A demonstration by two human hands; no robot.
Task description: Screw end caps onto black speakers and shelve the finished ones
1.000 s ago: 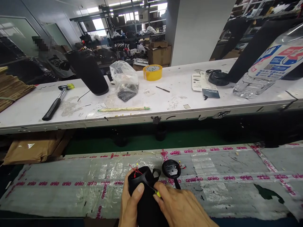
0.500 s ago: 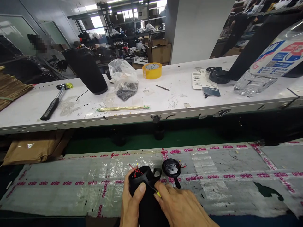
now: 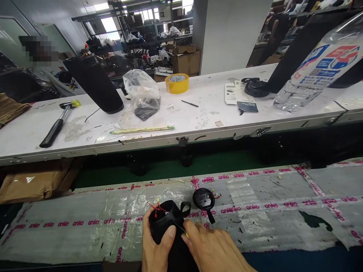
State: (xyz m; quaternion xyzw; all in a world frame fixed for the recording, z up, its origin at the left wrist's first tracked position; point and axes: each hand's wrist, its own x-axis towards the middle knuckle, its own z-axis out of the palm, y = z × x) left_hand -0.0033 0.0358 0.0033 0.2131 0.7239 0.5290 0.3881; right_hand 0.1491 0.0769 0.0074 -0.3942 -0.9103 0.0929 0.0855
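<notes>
My left hand (image 3: 157, 241) is closed around a black fabric-covered cylinder (image 3: 181, 251), thumb on its front. Its top end is open, and red wires (image 3: 157, 209) with small connectors stick out. A black strap loop (image 3: 185, 208) stands at the rim's right side. My right hand (image 3: 212, 245) is closed on a thin tool with a yellow part (image 3: 186, 235), mostly hidden by the fingers. The tool's slim tip meets the cylinder just below the rim. Beyond the right hand lies a round black cap (image 3: 203, 199) with a strap tab and short wires.
A plastic-covered bench (image 3: 93, 241) with pink printed tape lies under my hands. On the white table (image 3: 204, 121) ahead are a hammer (image 3: 55, 128), a black cylinder (image 3: 95, 85), a bagged item (image 3: 144, 98), yellow tape (image 3: 177, 84) and a water bottle (image 3: 314, 71).
The view has shifted slightly, so the far table sits a little further left. The held cylinder and both hands have moved slightly left; both grips look the same.
</notes>
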